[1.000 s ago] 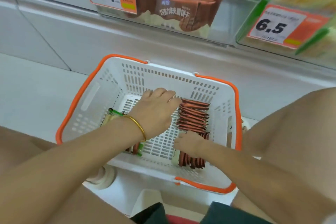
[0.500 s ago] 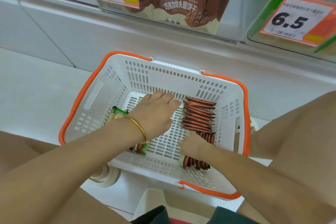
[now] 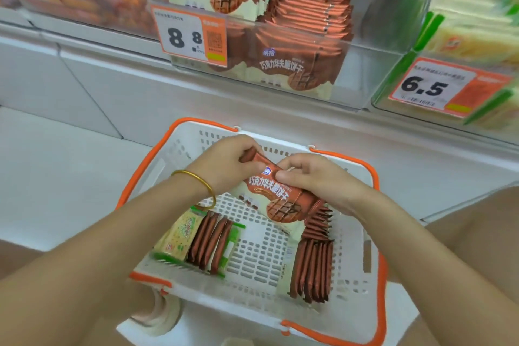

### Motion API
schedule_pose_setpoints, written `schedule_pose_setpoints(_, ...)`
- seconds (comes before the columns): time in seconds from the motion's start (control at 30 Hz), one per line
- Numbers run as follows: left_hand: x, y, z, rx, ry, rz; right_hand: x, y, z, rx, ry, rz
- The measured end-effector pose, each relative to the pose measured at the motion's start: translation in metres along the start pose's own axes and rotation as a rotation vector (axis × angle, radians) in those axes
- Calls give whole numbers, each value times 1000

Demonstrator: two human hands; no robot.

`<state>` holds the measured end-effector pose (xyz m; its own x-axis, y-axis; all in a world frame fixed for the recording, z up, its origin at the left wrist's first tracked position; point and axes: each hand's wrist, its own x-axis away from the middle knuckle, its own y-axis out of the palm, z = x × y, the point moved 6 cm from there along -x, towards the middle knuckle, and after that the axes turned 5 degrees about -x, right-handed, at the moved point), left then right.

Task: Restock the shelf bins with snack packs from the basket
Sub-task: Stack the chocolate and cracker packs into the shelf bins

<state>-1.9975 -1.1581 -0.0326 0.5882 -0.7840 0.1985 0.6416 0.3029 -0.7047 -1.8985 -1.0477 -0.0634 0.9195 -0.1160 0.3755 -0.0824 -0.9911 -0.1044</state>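
The chocolate waffle biscuit pack point(image 3: 280, 196) is held tilted above the middle of the basket point(image 3: 375, 177). The left hand point(image 3: 227, 163) pinches its far end and the right hand point(image 3: 317, 177) curls over its upper edge. It looks light, thin and slippery, and the biscuits inside are probably brittle, so I'd take it by the ends without squeezing. More brown packs point(image 3: 311, 269) stand on edge at five o'clock. The matching shelf bin point(image 3: 359, 84) is at twelve.

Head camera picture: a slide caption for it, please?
Left hand and right hand hold brown snack packs over the basket, below the shelf bin.
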Motion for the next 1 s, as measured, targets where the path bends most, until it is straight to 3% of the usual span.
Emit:
schedule_pose_setpoints(0.07,-1,-20,9,122,22,85,6,-11,-14,-121,-13,103)
schedule_pose_setpoints(0.2,-7,-65,27,339,109,294,15,-29,-72,14,-199,326)
schedule_pose_setpoints(0.27,-8,-93,36,411,204,488,17,-35,-115,55,-335,422)
schedule_pose_setpoints(0.33,-3,-125,43,314,311,745,15,-43,-160,104,-478,530)
schedule_pose_setpoints(0.4,0,-147,49,-4,384,908,6,-51,-199,168,-584,636)
schedule_pose_setpoints(0.47,-4,-151,46,-354,399,898,-11,-55,-228,315,-623,715)
schedule_pose_setpoints(0.57,-12,-139,28,-554,366,802,-52,-48,-251,594,-609,733)
schedule_pose_setpoints(0.8,-18,-133,23,-596,314,805,-90,-20,-256,1053,-605,907)
schedule_pose_setpoints(1.0,-19,-131,25,-575,285,799,-95,-24,-253,1228,-592,887)
